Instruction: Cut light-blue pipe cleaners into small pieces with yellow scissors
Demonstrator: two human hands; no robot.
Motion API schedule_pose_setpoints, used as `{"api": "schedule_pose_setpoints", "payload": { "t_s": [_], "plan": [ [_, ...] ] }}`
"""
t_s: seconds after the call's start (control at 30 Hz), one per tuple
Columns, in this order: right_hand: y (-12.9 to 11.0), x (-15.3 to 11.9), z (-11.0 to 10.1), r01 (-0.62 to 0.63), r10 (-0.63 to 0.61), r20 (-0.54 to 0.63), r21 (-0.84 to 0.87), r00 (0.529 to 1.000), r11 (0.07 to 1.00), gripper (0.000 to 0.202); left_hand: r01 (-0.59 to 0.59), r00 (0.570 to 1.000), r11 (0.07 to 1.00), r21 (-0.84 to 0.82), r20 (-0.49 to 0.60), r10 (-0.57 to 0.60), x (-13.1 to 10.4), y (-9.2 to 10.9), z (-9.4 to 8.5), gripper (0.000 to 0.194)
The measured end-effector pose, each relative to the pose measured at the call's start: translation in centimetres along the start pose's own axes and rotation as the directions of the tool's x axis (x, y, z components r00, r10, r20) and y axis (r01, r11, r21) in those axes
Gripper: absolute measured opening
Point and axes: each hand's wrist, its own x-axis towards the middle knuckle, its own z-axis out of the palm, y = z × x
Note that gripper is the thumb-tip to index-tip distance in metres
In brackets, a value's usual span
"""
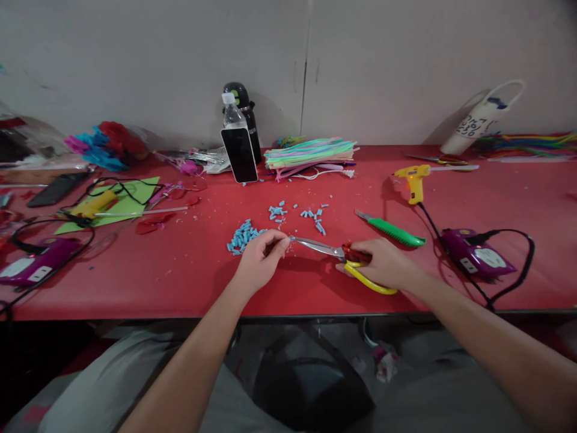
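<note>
Step in hand: trimming, as judged from the pose. The left hand (261, 258) is closed to a fingertip pinch on a small light-blue piece (291, 239), mostly hidden by the fingers, at the tips of the steel-bladed scissors with red and yellow handles (320, 247). The right hand (385, 260) is wrapped around the scissor handles. The 2 blades lie together or nearly so; whether they grip the piece cannot be told.

Work location: above the near part of the red-covered table (198, 288). A dense pile of short light-blue cut pieces (243, 236) lies just beyond the left hand. 2 looser groups of similar pieces lie farther back: a left group (277, 210) and a right group (319, 219). The green-handled utility knife with a metal blade (394, 231) lies beyond the right hand, untouched.

Next move, as judged: hold the pinch steady, align the blade tips with the piece, and maintain fingertip clearance from the cutting edges. Operate the handles with the right hand only.
</note>
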Motion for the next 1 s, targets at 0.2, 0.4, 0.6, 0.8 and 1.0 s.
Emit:
{"api": "schedule_pose_setpoints", "payload": {
  "t_s": [0.2, 0.4, 0.6, 0.8, 1.0],
  "plan": [
    [-0.08, -0.02, -0.08, -0.002, 0.002, 0.011, -0.008, 1.0, 1.0, 0.041, -0.012, 1.0, 1.0, 0.012, -0.003, 0.012, 0.06, 0.17, -0.04, 0.021],
    [-0.25, 0.1, -0.2, -0.02, 0.021, 0.022, -0.014, 1.0, 1.0, 0.043, -0.024, 1.0, 1.0, 0.013, 0.0, 0.024, 0.05, 0.23, -0.07, 0.02],
    [-0.07, 0.15, -0.14, -0.016, 0.017, 0.04, -0.016, 0.999, 1.0, 0.042, -0.042, 0.999, 0.998, 0.042, -0.011, 0.042, 0.02, 0.47, -0.12, 0.018],
    [-0.1, 0.1, -0.15, -0.025, 0.025, 0.044, -0.003, 0.999, 1.0, 0.043, -0.064, 0.997, 0.996, 0.07, -0.029, 0.066, 0.05, 0.41, -0.06, 0.017],
    [-0.05, 0.11, -0.11, -0.025, 0.024, 0.055, 0.004, 0.998, 1.0, 0.04, -0.071, 0.997, 0.995, 0.071, -0.035, 0.074, 0.09, 0.2, 0.03, 0.017]
  ]
}}
